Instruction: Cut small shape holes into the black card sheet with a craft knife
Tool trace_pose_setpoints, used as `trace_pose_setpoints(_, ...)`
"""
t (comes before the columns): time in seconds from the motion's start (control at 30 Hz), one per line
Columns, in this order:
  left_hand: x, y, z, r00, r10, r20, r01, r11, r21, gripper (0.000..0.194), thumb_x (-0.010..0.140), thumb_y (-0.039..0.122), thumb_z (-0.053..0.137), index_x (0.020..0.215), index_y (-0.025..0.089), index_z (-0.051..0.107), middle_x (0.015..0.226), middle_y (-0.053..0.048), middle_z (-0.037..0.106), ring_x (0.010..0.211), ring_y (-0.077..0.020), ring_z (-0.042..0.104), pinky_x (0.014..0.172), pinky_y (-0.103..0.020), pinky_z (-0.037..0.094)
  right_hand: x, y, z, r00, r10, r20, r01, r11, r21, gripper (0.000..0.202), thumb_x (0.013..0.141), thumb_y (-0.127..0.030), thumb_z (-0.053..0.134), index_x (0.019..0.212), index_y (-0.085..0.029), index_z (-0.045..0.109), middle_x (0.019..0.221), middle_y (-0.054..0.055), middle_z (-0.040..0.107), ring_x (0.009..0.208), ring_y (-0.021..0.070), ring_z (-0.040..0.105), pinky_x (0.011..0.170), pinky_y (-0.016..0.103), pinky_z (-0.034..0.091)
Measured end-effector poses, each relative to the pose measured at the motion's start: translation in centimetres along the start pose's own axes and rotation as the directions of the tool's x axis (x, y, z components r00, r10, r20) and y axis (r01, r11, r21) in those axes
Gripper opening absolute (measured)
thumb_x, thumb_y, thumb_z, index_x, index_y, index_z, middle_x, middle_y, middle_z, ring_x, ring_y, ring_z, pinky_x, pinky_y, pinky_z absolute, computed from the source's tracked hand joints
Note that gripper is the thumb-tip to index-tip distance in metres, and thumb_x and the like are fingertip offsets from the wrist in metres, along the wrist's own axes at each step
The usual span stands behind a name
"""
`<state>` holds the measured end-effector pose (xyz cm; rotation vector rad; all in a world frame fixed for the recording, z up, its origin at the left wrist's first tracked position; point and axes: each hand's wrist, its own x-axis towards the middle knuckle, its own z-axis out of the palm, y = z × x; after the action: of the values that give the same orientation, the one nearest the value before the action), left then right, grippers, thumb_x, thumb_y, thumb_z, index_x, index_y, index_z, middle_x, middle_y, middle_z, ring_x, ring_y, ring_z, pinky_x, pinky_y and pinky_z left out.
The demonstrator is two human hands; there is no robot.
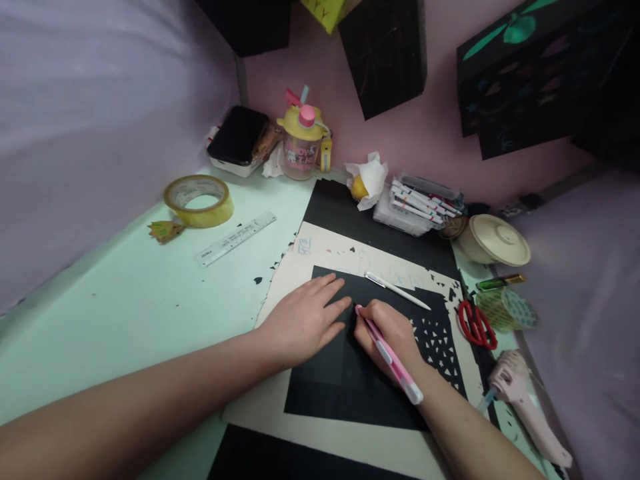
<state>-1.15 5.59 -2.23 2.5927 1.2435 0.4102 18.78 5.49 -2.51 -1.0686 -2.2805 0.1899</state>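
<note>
Black paper (320,393) lies flat in front of me on a cream sheet (280,297), with small pale triangles crowding its right side. My left hand (303,323) rests palm down on the black paper's left half, fingers fairly straight and a little apart, gripping nothing. My right hand (395,331) is curled closed around a pink pen-shaped tool (397,370), its tip towards the far side of the black paper, near my left fingertips. A white pen (400,292) lies at the black paper's far edge. Right of the black paper are red-handled scissors (474,329) and a pale glue gun (530,417). Left of the black paper lie a clear ruler (235,240) and a yellow tape roll (220,215); well beyond it stands a yellow-lidded cup (300,155).
</note>
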Motion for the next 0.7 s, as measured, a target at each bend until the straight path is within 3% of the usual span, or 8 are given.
trace_pose_setpoints(0.3,0.07,0.06,-0.10,1.000,-0.005,0.000,0.005,1.000,0.002,0.041,0.092,0.039,0.045,0.129,0.020,0.053,0.143,-0.010,0.043,0.135,-0.0266,0.034,0.109,-0.042,0.033,0.13,-0.31,-0.25,0.999,0.045,0.010,-0.045,0.999,0.012,0.015,0.084,-0.011,0.051,0.074,-0.021,0.048,0.061,-0.001,0.051,0.053,0.0117,0.049,0.053,0.024,0.040)
trace_pose_setpoints(0.7,0.06,0.09,-0.07,1.000,-0.004,-0.014,0.004,1.000,0.001,0.041,0.092,0.038,0.046,0.128,0.020,0.053,0.143,-0.010,0.044,0.135,-0.0268,0.034,0.108,-0.042,0.033,-0.07,-0.17,-0.15,0.999,0.049,-0.002,-0.049,0.999,0.022,0.020,0.083,-0.011,0.051,0.069,-0.022,0.043,0.057,-0.004,0.043,0.049,0.0107,0.043,0.050,0.023,0.036)
